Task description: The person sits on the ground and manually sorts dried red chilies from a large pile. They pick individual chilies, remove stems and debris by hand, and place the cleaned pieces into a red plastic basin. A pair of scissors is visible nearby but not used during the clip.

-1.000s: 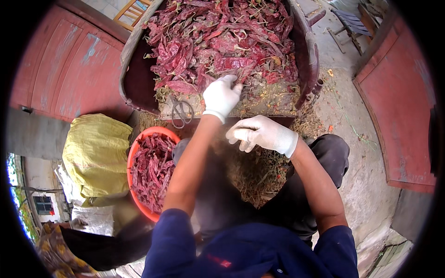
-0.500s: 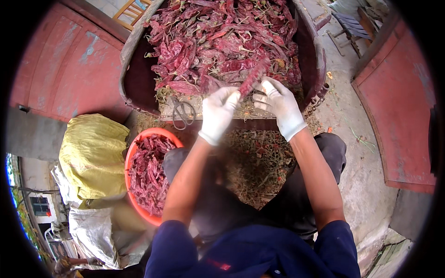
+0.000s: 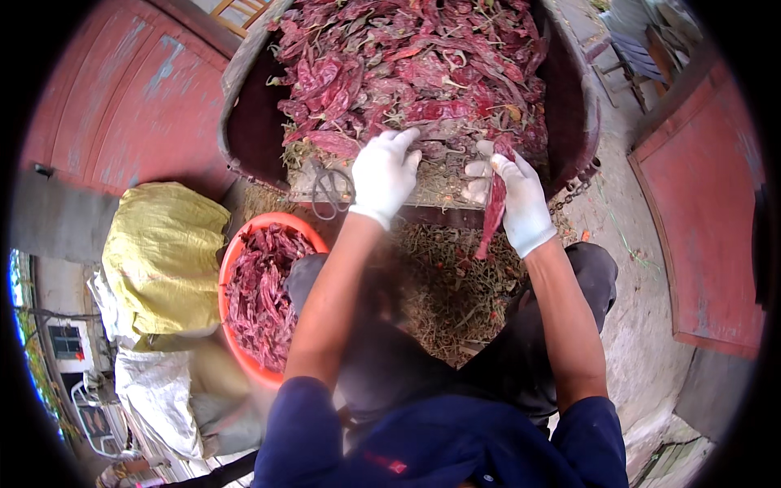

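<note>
Both my hands wear white gloves. My left hand [image 3: 382, 179] reaches at the front edge of a heap of dried red chillies [image 3: 407, 61], fingers bent and apart, nothing visible in it. My right hand [image 3: 525, 207] holds a long dried chilli [image 3: 494, 215] that dangles downward between thumb and fingers. The heap lies in a dark-walled cart [image 3: 244, 130], whose front board carries dark scissors [image 3: 329, 193] beside my left hand and scattered debris. Left of my legs, an orange tub [image 3: 227, 293] holds more dried chillies.
A yellow woven sack [image 3: 159, 252] and white sacks [image 3: 154, 390] lie at the left. Red metal doors [image 3: 114, 106] [image 3: 700, 211] flank the cart. Stalks and debris [image 3: 447, 301] cover the ground between my knees. A folding chair [image 3: 630, 57] stands behind at the right.
My hands came together on a chilli, then parted: my right hand now holds it lower and further right, while my left hand has moved up to the heap again.
</note>
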`<state>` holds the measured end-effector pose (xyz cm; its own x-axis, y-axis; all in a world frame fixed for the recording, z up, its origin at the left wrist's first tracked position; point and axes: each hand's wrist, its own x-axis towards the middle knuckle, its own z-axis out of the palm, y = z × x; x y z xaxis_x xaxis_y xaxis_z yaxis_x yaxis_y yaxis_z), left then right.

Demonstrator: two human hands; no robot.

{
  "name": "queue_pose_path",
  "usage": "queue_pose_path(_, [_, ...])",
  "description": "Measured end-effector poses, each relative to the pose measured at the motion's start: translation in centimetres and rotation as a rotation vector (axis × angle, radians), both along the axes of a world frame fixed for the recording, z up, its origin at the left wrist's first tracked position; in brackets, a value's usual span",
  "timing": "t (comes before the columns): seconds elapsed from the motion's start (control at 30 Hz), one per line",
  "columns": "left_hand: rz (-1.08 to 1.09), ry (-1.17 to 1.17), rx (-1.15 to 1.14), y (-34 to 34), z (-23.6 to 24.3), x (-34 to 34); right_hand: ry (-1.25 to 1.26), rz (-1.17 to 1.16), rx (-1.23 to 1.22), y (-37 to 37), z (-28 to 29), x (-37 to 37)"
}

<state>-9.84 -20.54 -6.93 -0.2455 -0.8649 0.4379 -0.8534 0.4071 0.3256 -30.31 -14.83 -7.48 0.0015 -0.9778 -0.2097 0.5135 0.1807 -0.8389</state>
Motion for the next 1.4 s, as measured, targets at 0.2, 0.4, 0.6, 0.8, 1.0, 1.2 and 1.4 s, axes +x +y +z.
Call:
queue_pose_path(0.2, [0.020, -0.309, -0.082, -2.9, -1.8, 0.1, -0.217, 0.098, -0.130, -0.5, -2.1, -0.7])
queue_pose_path(0.4, [0.035, -0.419, -0.047, -1.7, -1.9, 0.3, 0.010, 0.035, -0.005, 0.2, -0.9, -0.1])
queue_pose_path(0.6, [-0.075, 0.196, 0.039, 1.6, -0.5, -0.7, 0.222, 0.008, 0.012, 0.4, -0.1, 1.4])
queue_pose_path(0.8, [-0.120, 0.023, -0.045, 3.7, 0.0, -2.4, 0.279, -0.016, -0.039, -0.9, -2.2, 1.7])
queue_pose_path(1.0, [-0.212, 0.004, -0.032, 4.0, -1.7, -2.9, 0.294, 0.019, -0.064, -1.3, -1.8, 2.9])
queue_pose_path(1.2, [-0.205, 0.557, 0.299, 4.7, 0.8, -0.3, 0.390, 0.041, -0.065, -2.0, -3.4, 1.1])
queue_pose_path(1.4, [-0.322, 0.601, 0.358, 3.7, 1.9, 1.4, 0.654, 0.463, -0.070, -0.3, -0.2, 1.0])
